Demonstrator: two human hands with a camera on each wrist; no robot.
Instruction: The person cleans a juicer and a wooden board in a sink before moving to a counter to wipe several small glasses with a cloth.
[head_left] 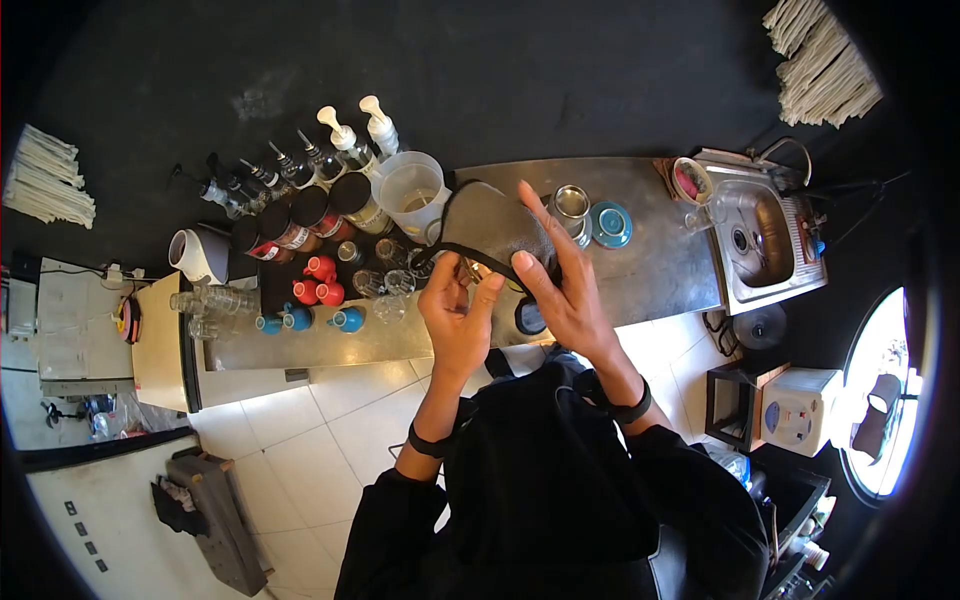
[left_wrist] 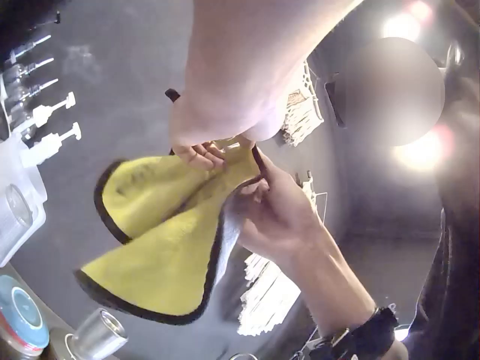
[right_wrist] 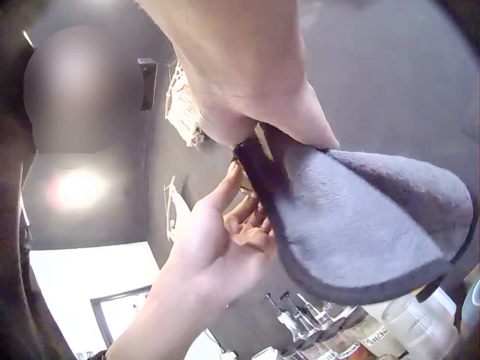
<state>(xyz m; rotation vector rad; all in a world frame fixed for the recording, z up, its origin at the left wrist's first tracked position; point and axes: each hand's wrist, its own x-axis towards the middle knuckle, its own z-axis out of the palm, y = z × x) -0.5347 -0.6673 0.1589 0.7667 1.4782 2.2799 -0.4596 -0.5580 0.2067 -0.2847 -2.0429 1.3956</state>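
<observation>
Left wrist | yellow cloth (left_wrist: 161, 262) — long axis slanting | free end lower-left

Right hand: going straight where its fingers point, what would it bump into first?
With the grey-and-yellow, black-edged cloth along, the right hand would probably meet the flat black wall behind the metal counter first; depth is unclear.

A small shiny object (right_wrist: 247, 185) between the left hand (head_left: 458, 325) and right hand (head_left: 572, 290) is mostly hidden by them and the microfiber cloth (head_left: 490, 225); its kind cannot be told. The left wrist view cuts off the plastic jug (left_wrist: 15, 161), and the person's head (left_wrist: 390, 90) is blurred there. In the head view, the top edge crops a string wall hanging (head_left: 830, 75), and lettering on the jars (head_left: 310, 215) is too small to read.
</observation>
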